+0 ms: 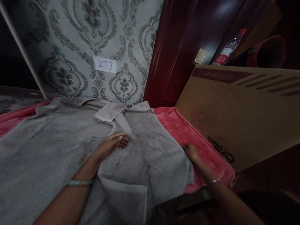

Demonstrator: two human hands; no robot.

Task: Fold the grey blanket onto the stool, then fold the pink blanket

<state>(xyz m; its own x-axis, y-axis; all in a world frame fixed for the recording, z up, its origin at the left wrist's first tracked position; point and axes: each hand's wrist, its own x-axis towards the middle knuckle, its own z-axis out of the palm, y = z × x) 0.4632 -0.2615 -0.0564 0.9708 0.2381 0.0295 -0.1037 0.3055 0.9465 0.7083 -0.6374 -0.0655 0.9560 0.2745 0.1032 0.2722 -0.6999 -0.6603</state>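
A grey plush garment (pixel 77 140) lies spread out, with a lighter flap (pixel 110 111) folded over near its top edge and a pocket-like panel (pixel 125 197) at the front. On its middle rests my left hand (pixel 114 143), fingers apart and loosely bent, with no object in it. My right hand (pixel 191 152) is at the garment's right edge, its fingers closed on the grey cloth; the fingertips are partly hidden. Under the garment is a pink plush blanket (pixel 171 125), which shows on the right and at the far left.
A large cardboard box (pixel 246 109) stands close on the right. Behind it are a bottle with a red cap (pixel 231 48) and a pink-rimmed round object (pixel 269 51). Patterned wallpaper (pixel 124 82) carrying a paper marked 277 (pixel 105 64) and a dark red wooden panel (pixel 168 53) border the far side.
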